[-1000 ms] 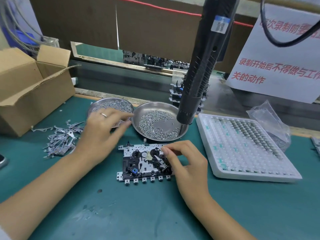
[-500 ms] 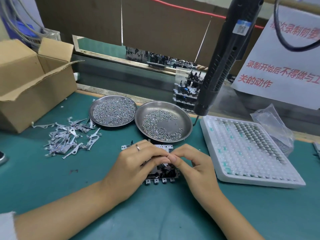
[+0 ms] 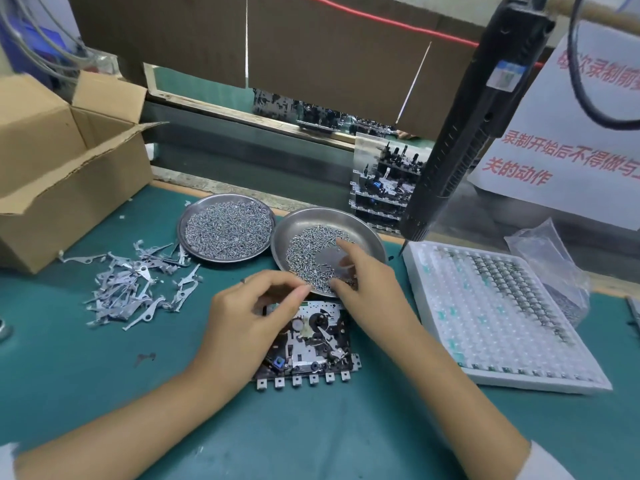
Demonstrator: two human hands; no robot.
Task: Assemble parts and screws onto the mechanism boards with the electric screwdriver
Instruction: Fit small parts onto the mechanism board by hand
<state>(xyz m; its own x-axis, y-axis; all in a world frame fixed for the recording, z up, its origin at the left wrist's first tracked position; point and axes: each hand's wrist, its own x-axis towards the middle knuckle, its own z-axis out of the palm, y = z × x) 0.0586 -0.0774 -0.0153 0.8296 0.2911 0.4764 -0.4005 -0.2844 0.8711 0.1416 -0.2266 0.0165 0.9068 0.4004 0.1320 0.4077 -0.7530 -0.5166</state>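
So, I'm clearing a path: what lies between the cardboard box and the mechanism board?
In the head view, a loose pile of small metal levers lies between cardboard box and mechanism board.

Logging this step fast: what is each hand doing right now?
Left hand: fingertips pinched, contents cannot be told.
Right hand: fingers reaching into the screw dish, grip unclear.

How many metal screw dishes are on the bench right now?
2. The left dish, full of screws, sits behind the pile of metal levers. The right dish touches it, just behind the mechanism board, with the right hand reaching into it. None appear hidden.
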